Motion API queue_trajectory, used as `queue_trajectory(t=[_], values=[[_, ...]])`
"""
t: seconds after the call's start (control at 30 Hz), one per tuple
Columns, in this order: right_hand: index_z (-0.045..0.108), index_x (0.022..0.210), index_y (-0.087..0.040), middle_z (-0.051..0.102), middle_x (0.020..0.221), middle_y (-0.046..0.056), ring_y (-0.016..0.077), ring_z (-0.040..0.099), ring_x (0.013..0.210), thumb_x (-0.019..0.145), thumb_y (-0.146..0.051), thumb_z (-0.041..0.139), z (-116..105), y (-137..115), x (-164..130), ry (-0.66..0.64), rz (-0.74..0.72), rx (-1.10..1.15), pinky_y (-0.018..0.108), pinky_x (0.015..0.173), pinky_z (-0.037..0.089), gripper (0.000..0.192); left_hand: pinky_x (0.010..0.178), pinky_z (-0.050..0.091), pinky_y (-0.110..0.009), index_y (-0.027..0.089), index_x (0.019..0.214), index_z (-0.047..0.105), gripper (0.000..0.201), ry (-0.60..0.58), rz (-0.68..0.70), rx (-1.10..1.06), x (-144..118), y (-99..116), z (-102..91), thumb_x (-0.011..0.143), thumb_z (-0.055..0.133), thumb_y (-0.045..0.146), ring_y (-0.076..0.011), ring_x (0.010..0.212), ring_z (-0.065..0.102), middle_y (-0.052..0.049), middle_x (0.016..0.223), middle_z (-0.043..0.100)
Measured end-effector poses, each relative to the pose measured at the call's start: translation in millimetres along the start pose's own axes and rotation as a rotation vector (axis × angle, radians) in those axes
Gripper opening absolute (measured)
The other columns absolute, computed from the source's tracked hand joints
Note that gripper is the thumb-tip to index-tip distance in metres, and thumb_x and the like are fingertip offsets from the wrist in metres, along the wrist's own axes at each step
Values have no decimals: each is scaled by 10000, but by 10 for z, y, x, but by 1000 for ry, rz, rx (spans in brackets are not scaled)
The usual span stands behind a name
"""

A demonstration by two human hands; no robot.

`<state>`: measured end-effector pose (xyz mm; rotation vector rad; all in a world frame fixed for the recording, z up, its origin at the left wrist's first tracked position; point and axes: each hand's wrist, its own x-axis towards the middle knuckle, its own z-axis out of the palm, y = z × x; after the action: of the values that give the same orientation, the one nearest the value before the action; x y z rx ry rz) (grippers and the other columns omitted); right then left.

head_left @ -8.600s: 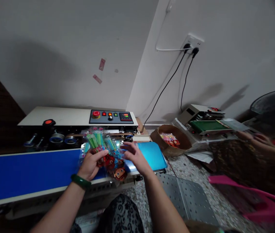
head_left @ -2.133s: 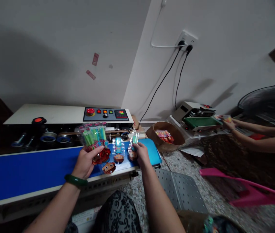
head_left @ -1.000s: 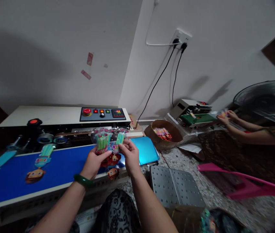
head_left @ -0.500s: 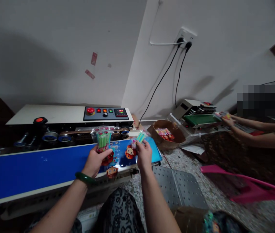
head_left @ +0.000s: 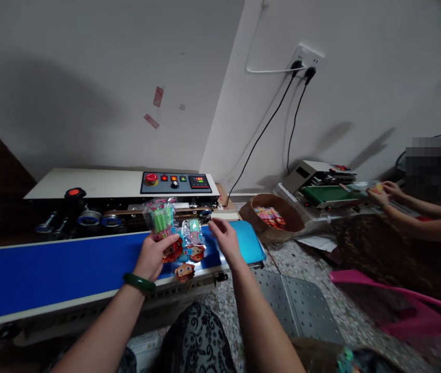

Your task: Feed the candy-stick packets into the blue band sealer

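My left hand point(head_left: 153, 256) keeps a closed grip on a crinkly clear-plastic packet bundle point(head_left: 160, 221); my right hand point(head_left: 223, 237), fingers spread, hovers at three o'clock of one packet point(head_left: 193, 239) lying on the smooth blue belt point(head_left: 57, 272).

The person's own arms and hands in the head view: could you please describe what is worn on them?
Both forearms are bare, with no sleeves showing and no gloves. The left hand has a dark green, glossy bangle round its wrist. The right hand and its wrist carry no bracelet, watch or ring that can be made out.
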<state>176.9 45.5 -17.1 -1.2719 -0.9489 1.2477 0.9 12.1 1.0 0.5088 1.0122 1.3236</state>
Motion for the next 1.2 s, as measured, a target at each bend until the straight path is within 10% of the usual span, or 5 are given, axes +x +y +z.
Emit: queue_trajectory(t=[0.13,0.6,0.87,1.0,1.2], values=[[634,883,-188,658,854,23,174,601,804,518,-244,742,238,117,-365,-294,10,34,273,701,481,385,561,501,-298,115,745,601,316,1,-31,-24,-16,-11,38,483,762,192,-176,570,619,-31,648,666],[574,769,-156,593,586,-26,97,533,474,526,-207,700,-396,149,-32,264,119,144,190,434,419,279,640,491,-277,168,949,589,500,69,168,250,24,-46,-56,490,771,242,-161,651,622,-5,741,663],[577,639,-116,555,492,-14,93,478,391,479,-115,693,-230,146,296,62,226,33,210,392,402,197,688,488,-314,132,900,581,397,-25,89,127,4,-79,8,569,728,295,-178,696,620,-45,784,662],[594,770,-145,622,662,4,115,573,572,583,-267,685,-29,139,117,79,95,53,209,526,457,242,705,488,-335,113,885,592,395,-37,78,140,2,-91,16,554,735,275,-193,714,623,-66,798,669],[636,921,-192,652,928,35,185,589,853,581,-300,717,254,64,-297,-247,-77,72,296,763,462,365,719,484,-336,134,982,585,455,-139,95,164,-20,-131,33,564,723,251,-198,741,625,-63,845,678]])
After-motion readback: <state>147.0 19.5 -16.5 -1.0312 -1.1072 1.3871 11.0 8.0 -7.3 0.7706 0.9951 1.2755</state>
